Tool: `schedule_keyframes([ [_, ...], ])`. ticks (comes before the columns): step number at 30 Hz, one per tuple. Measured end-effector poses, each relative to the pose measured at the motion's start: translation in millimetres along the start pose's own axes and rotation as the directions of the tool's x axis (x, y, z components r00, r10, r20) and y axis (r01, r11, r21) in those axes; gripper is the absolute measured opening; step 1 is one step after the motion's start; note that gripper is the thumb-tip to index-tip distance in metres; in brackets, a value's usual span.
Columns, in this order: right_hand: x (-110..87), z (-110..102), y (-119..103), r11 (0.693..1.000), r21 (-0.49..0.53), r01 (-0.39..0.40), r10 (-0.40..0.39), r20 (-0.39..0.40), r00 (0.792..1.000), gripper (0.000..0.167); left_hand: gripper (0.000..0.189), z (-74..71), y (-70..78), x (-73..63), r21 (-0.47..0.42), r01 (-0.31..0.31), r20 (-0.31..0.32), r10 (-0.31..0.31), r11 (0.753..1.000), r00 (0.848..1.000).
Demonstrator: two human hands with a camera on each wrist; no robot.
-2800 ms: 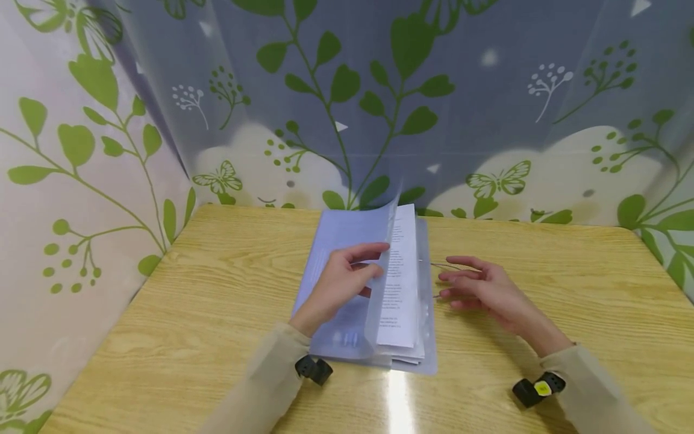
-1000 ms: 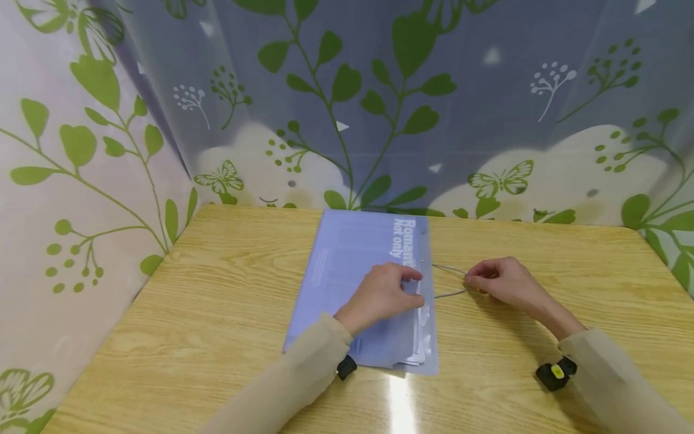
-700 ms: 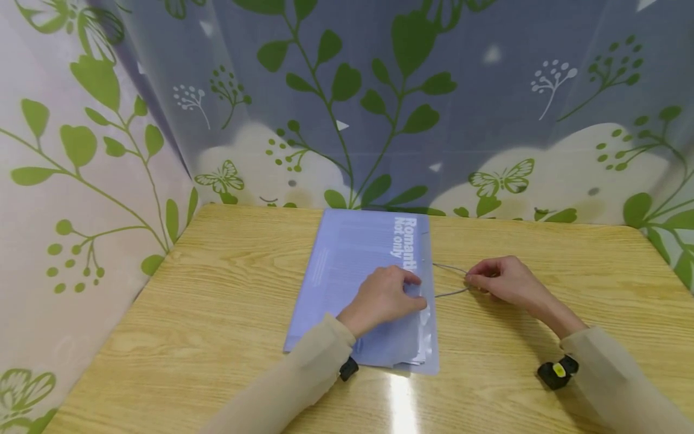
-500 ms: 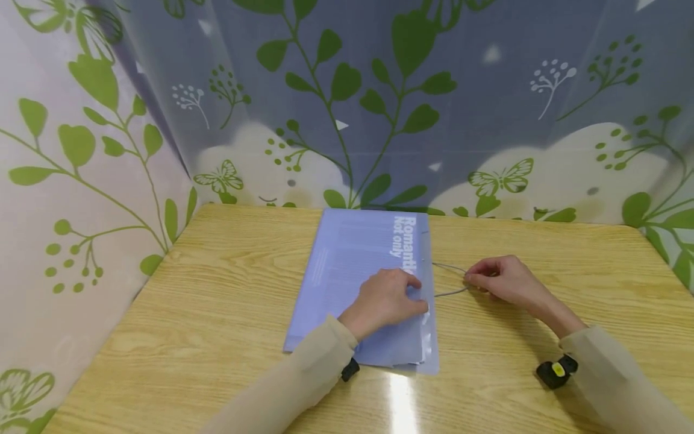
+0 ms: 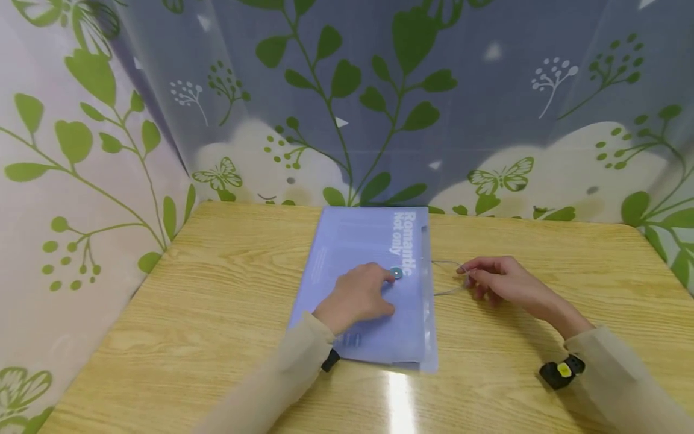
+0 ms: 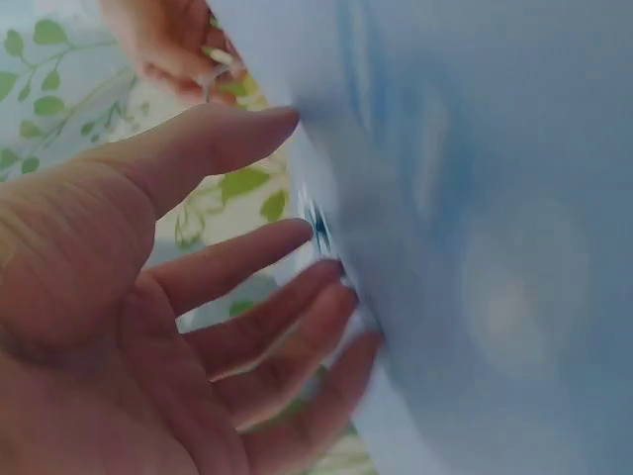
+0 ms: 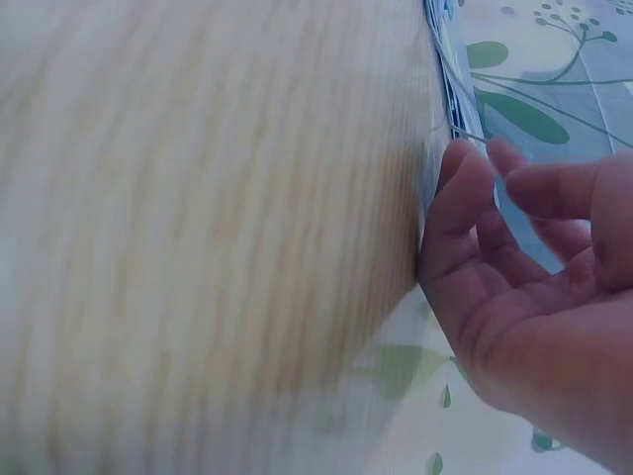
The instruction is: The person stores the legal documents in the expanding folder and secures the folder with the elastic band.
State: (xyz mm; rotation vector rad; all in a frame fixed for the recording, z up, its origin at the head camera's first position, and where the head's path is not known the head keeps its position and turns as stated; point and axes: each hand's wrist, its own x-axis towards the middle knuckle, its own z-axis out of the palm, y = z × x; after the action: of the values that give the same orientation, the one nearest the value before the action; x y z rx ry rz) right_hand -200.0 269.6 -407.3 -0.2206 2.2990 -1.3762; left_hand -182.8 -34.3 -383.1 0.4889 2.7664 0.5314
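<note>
A translucent blue-violet document folder lies flat on the table in the head view, white lettering along its right side. My left hand rests on it with relaxed, spread fingers. One fingertip is right at the round button on the cover. In the left wrist view that hand's thumb and fingertips are at the folder's surface. From the folder's right edge runs a thin grey string in a loop. My right hand pinches the loop's far end between thumb and fingers, just above the table.
The wooden table extends on both sides of the folder. A curtain with leaves and butterflies hangs along its back edge, and another patterned cloth hangs at the left. Each wrist wears a black strap.
The lifted cover has come down flat over the white papers. My left hand has since shifted left, uncovering the round button. The right hand has taken hold of the string loop.
</note>
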Motion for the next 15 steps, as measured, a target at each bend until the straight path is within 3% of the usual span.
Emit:
schedule_keyframes([
  [8,0.5,5,-2,0.998,0.018,0.056,-0.056,-0.018,0.998,0.036,0.075,-7.8,-19.4,-10.0,0.107,0.084,-0.010,-0.084,0.991,0.996],
  [15,5.4,15,-10,0.988,-0.052,0.142,-0.145,-0.053,0.988,0.035,0.079,-4.1,-24.6,-12.3,0.142,0.086,-0.003,-0.086,0.986,0.996],
])
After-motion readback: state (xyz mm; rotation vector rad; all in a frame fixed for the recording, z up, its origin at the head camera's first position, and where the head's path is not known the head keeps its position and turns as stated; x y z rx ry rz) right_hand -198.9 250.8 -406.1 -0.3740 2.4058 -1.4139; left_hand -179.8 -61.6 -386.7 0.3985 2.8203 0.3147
